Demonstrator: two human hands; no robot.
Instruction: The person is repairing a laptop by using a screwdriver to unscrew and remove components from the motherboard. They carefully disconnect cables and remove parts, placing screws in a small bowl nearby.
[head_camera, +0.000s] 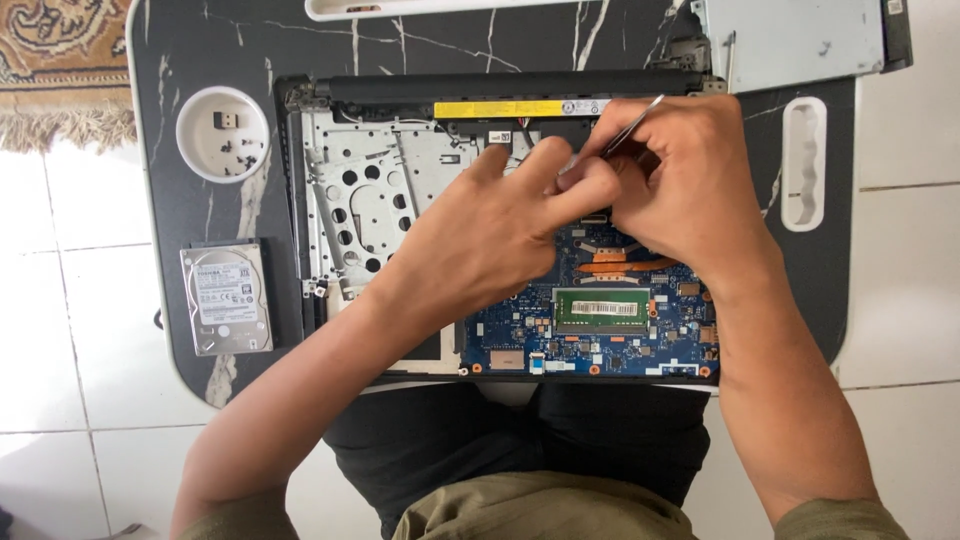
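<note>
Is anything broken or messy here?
Nothing looks broken. The laptop lies opened up, circuit board bare. Its hard drive sits out on the table, and loose screws lie in the round cup. Both hands, left hand and right hand, work with thin tweezers.

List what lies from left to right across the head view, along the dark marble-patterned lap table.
Silver rectangular hard drive → white round recess holding small dark screws → perforated silver metal laptop frame → left hand → right hand gripping thin metal tweezers → white oblong slot.

Hands (580, 200) hide tweezers' (632, 122) tip & board centre; drive (790, 40) cut off at top
</note>
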